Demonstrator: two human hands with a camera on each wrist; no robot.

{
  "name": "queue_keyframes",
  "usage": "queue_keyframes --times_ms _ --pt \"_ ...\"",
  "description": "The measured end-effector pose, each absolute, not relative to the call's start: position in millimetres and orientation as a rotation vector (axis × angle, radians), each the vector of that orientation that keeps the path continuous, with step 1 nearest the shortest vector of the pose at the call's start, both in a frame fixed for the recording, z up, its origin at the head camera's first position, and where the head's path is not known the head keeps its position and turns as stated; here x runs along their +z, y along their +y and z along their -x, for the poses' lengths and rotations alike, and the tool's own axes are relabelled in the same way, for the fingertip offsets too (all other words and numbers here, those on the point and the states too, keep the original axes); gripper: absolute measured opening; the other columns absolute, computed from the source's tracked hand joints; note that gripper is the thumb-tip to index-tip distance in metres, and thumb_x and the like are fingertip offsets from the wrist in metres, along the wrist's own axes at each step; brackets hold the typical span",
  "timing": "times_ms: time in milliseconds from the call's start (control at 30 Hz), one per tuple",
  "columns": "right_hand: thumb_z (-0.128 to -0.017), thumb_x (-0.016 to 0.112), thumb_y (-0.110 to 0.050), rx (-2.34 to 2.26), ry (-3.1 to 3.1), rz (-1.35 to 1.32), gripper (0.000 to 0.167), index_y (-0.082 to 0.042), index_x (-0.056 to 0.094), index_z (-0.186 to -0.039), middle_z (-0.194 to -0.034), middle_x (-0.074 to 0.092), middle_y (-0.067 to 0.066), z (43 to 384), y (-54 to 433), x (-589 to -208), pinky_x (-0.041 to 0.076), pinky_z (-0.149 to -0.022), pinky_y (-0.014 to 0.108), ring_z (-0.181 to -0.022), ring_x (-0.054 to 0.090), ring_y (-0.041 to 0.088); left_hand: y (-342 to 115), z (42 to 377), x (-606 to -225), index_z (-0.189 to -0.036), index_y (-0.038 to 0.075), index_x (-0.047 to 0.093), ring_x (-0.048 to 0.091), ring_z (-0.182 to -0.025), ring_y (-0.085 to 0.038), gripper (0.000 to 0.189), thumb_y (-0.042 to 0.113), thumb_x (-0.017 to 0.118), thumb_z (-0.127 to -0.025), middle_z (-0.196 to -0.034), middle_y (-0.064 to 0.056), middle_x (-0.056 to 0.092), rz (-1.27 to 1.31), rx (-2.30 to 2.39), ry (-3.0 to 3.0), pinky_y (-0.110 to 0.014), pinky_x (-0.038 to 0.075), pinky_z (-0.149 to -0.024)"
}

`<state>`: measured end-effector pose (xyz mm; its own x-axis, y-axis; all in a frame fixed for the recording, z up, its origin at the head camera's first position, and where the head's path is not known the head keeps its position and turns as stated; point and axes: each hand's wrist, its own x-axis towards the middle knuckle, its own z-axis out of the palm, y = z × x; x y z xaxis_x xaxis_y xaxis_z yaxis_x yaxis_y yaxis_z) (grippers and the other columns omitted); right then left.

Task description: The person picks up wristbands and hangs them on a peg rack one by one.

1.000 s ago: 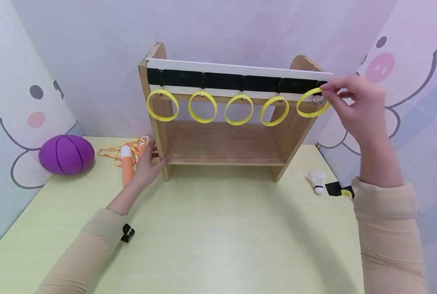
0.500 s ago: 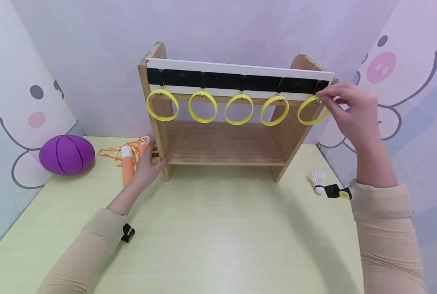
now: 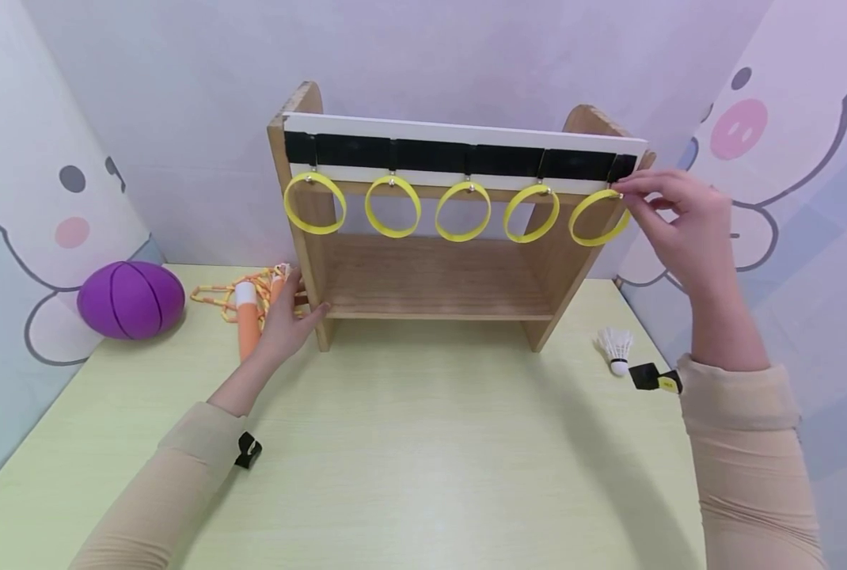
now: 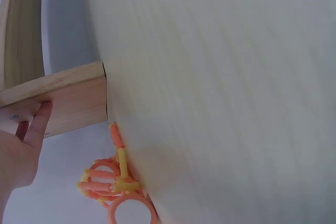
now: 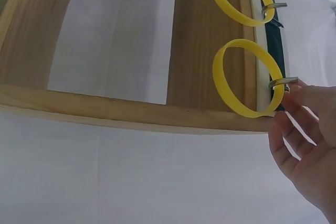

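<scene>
My left hand [image 3: 284, 324] grips the lower left side panel of a small wooden shelf [image 3: 423, 277], thumb at the front edge and fingers round the outer face. The left wrist view shows fingertips on the panel [image 4: 79, 100]. Along the shelf's top runs a white board [image 3: 459, 133] with a black strip, from which several yellow rings [image 3: 465, 237] hang on metal hooks. My right hand [image 3: 683, 218] is at the rightmost yellow ring [image 5: 224, 85], which sits on its hook [image 5: 283, 82]. Thumb and fingertips meet beside hook and ring; whether they pinch either is unclear.
A purple ball [image 3: 131, 301] lies at the far left of the pale table [image 3: 423, 459]. Beside my left hand is a beaded skipping rope with orange handles [image 3: 248, 321]. To the right lies a shuttlecock [image 3: 616, 351]. Walls with cartoon faces stand around the table.
The rightmost ring has dropped lower and shifted slightly left, and it now hangs on the hook. My right hand came left and down with it, staying near the hook. My left hand has not moved.
</scene>
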<state>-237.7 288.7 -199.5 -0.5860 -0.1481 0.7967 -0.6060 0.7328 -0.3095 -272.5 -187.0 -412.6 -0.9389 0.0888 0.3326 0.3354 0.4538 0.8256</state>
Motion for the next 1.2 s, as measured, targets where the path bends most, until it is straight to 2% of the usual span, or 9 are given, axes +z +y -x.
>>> queue_keyframes --times_ms 200,433,600,700,900,967,1067,1133,1200 --pt "-0.085 0.066 -0.001 0.729 -2.075 -0.566 0.014 0.002 0.072 -0.098 -0.100 0.070 -0.002 219.5 275.2 -191.5 0.045 -0.078 0.007 -0.094 0.055 -0.007 -187.5 272.2 -411.8 -0.151 0.025 0.015 0.051 -0.116 -0.040 0.078 0.026 0.063 -0.091 -0.139 -0.021 0.040 0.354 -1.483 -2.476 -0.052 0.054 -0.083" --pt "-0.082 0.067 0.004 0.723 -2.009 -0.652 0.013 0.005 0.072 -0.094 -0.099 0.068 -0.010 210.1 268.3 -193.7 0.045 -0.077 0.009 -0.094 0.056 -0.006 -187.3 270.4 -407.3 -0.152 0.021 0.014 0.051 -0.116 -0.040 0.078 0.024 0.063 -0.091 -0.139 -0.022 0.039 0.354 -1.451 -2.495 -0.051 0.054 -0.083" --pt "-0.081 0.067 0.005 0.728 -2.011 -0.680 0.015 0.006 0.071 -0.095 -0.100 0.071 0.008 197.0 254.6 -195.1 0.045 -0.077 0.011 -0.096 0.055 -0.003 -190.0 267.6 -401.5 -0.150 0.014 0.019 0.054 -0.112 -0.041 0.077 0.025 0.065 -0.089 -0.137 -0.023 0.042 0.378 -1.400 -2.513 -0.051 0.055 -0.082" --pt "-0.081 0.068 0.003 0.737 -2.006 -0.694 0.016 0.005 0.072 -0.096 -0.099 0.070 0.013 196.1 252.2 -200.1 0.044 -0.077 0.012 -0.097 0.056 -0.002 -194.2 261.7 -393.1 -0.149 0.011 0.022 0.055 -0.111 -0.039 0.076 0.024 0.067 -0.088 -0.135 -0.022 0.045 0.388 -1.389 -2.517 -0.050 0.055 -0.082" --pt "-0.080 0.068 0.003 0.767 -1.989 -0.756 0.016 0.003 0.072 -0.096 -0.098 0.070 0.016 191.4 242.3 -212.4 0.046 -0.076 0.014 -0.093 0.059 -0.002 -203.9 242.9 -367.2 -0.147 0.022 0.029 0.055 -0.113 -0.035 0.069 0.025 0.066 -0.089 -0.134 -0.014 0.049 0.345 -1.346 -2.541 -0.051 0.052 -0.088" --pt "-0.080 0.068 0.004 0.789 -1.991 -0.776 0.017 0.004 0.072 -0.096 -0.098 0.070 0.015 188.2 237.9 -217.1 0.047 -0.078 0.015 -0.093 0.060 0.000 -204.8 234.9 -357.6 -0.146 0.021 0.032 0.057 -0.112 -0.034 0.067 0.026 0.066 -0.089 -0.134 -0.012 0.051 0.342 -1.279 -2.538 -0.045 0.054 -0.084" --pt "-0.078 0.070 0.006 0.811 -2.003 -0.796 0.019 0.003 0.071 -0.097 -0.097 0.070 0.014 183.1 230.8 -226.6 0.048 -0.080 0.016 -0.093 0.060 0.002 -202.1 220.8 -342.3 -0.144 0.017 0.036 0.059 -0.110 -0.032 0.065 0.023 0.067 -0.088 -0.131 -0.009 0.055 0.344 -1.183 -2.512 -0.026 0.056 -0.076" --pt "-0.077 0.071 0.006 0.827 -2.001 -0.811 0.020 0.003 0.071 -0.097 -0.096 0.070 0.013 180.7 224.7 -235.2 0.048 -0.080 0.016 -0.089 0.059 0.003 -197.6 210.6 -333.1 -0.143 0.016 0.038 0.059 -0.111 -0.028 0.064 0.021 0.068 -0.087 -0.131 -0.007 0.056 0.338 -1.136 -2.506 -0.015 0.052 -0.071" --pt "-0.076 0.072 0.004 0.819 -1.999 -0.820 0.021 0.002 0.071 -0.097 -0.095 0.071 0.012 178.9 218.4 -245.2 0.047 -0.079 0.015 -0.087 0.059 0.004 -190.8 200.9 -326.5 -0.143 0.015 0.039 0.058 -0.111 -0.027 0.064 0.018 0.068 -0.087 -0.130 -0.008 0.056 0.356 -1.114 -2.484 -0.015 0.054 -0.070"
